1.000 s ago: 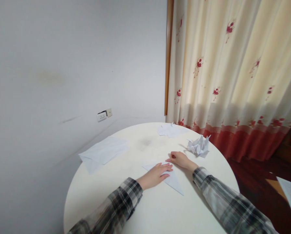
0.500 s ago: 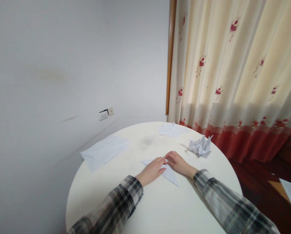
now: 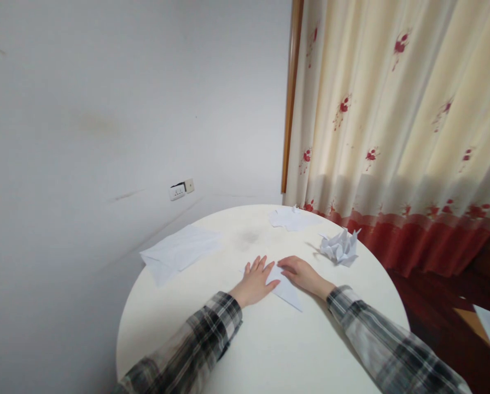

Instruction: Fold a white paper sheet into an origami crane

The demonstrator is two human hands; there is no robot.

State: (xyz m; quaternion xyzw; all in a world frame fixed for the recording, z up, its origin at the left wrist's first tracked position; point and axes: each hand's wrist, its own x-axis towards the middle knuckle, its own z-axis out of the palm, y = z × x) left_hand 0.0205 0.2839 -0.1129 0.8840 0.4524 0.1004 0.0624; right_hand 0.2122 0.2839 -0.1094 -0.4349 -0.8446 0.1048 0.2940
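Observation:
A white sheet of paper folded into a triangle [image 3: 285,290] lies flat on the round table, partly covered by both hands. My left hand [image 3: 254,283] rests on its left part with the fingers spread and the palm down. At the paper's upper right edge is my right hand [image 3: 301,273], its fingers bent together and holding that edge. The thumb of the right hand is mostly hidden. The left corner of the paper is almost wholly under my left hand.
On the white table [image 3: 261,350] larger paper sheets [image 3: 187,247] lie at the left. More paper [image 3: 292,219] is near the far edge. Several folded paper pieces [image 3: 340,247] are heaped at the right. A wall socket [image 3: 177,191] and a flowered curtain [image 3: 360,131] are beyond.
My left hand has let go of the paper's top edge, moved slightly left and spread its fingers flat. The right hand stays almost where it was. The view has shifted a little.

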